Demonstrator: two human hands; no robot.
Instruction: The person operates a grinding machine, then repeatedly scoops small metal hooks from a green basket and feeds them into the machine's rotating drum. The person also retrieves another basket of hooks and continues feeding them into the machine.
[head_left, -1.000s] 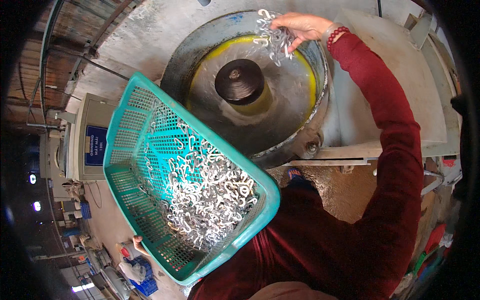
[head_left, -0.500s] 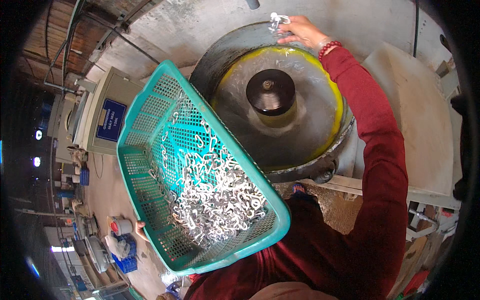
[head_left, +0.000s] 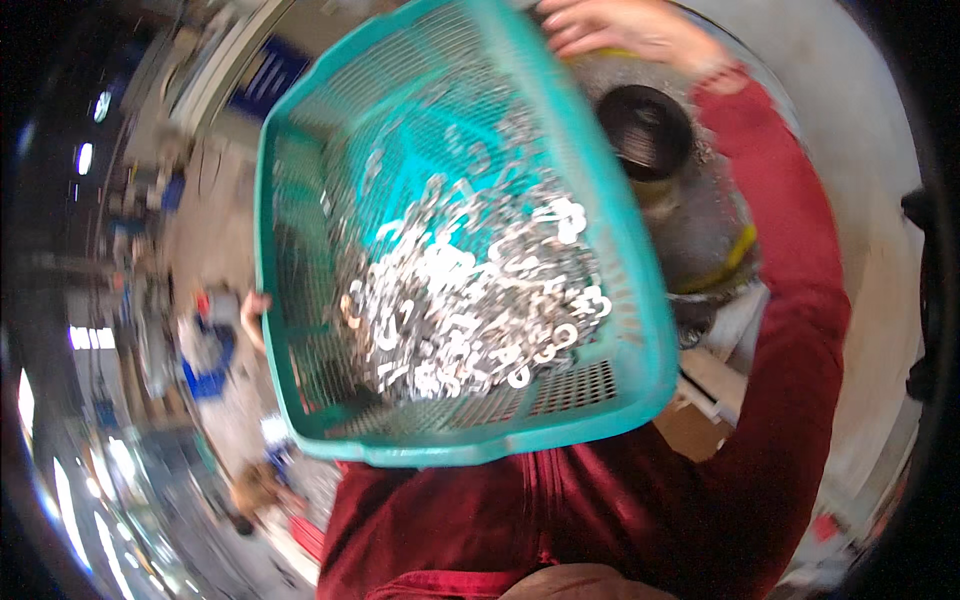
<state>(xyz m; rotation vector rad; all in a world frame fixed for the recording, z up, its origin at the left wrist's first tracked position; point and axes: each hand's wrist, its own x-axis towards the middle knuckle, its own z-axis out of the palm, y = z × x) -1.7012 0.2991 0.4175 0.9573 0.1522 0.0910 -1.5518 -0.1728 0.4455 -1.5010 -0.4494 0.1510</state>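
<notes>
A green plastic basket with slotted walls tilts in front of me, holding a heap of small shiny metal hook- and loop-shaped pieces. My left hand grips its left rim; only a few fingers show. Near the far right rim is my right hand, fingers stretched out and slightly blurred, with nothing seen in them. Whether they touch the basket I cannot tell. Partly hidden behind the basket is a round tub with a dark central hub and a yellow inner edge.
At far left, a cabinet with a blue sign appears blurred. A blue crate with a pale bag stands on the floor. Another person is low at the lower left. A pale wall curves along the right.
My view has swung left, and the basket now covers much of the tub. My right hand has come from the tub's far edge to the basket's rim; the metal pieces it held are gone from it.
</notes>
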